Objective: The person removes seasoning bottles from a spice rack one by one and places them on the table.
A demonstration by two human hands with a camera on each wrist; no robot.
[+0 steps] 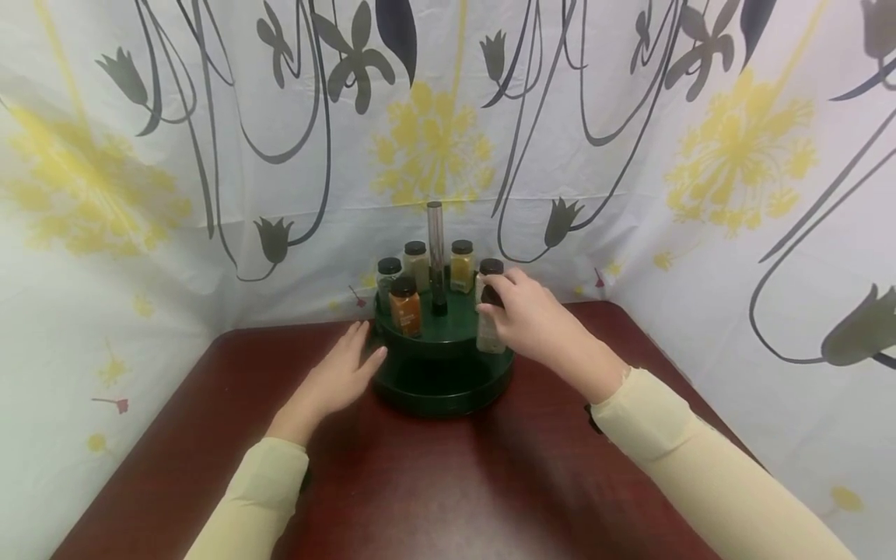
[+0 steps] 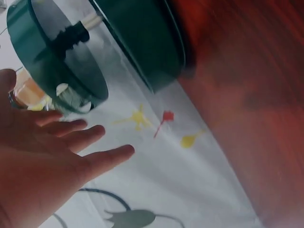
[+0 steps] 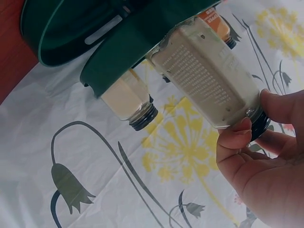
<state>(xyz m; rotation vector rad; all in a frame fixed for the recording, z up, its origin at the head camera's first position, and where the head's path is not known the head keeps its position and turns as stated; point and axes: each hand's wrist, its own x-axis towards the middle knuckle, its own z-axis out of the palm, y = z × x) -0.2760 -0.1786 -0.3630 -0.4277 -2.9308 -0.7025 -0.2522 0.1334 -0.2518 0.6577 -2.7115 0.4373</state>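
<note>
My right hand (image 1: 539,323) pinches the black cap of a clear spice jar (image 3: 204,71) with pale contents and printed text on its side. This jar overlaps the right rim of the upper tier of a green two-tier turntable (image 1: 448,404). Another pale jar (image 3: 124,95) stands just behind it. At the turntable's left side my left hand (image 1: 332,379) has its fingers extended, with nothing in its grasp. An orange spice jar (image 1: 406,313) is nearest to that hand on the front of the upper tier.
Several more black-capped jars, among them a yellow one (image 1: 462,268), stand around the upper tier. An upright post (image 1: 435,233) rises from its centre. The dark red table (image 1: 406,498) meets a flower-printed curtain (image 1: 315,202) at the back and sides.
</note>
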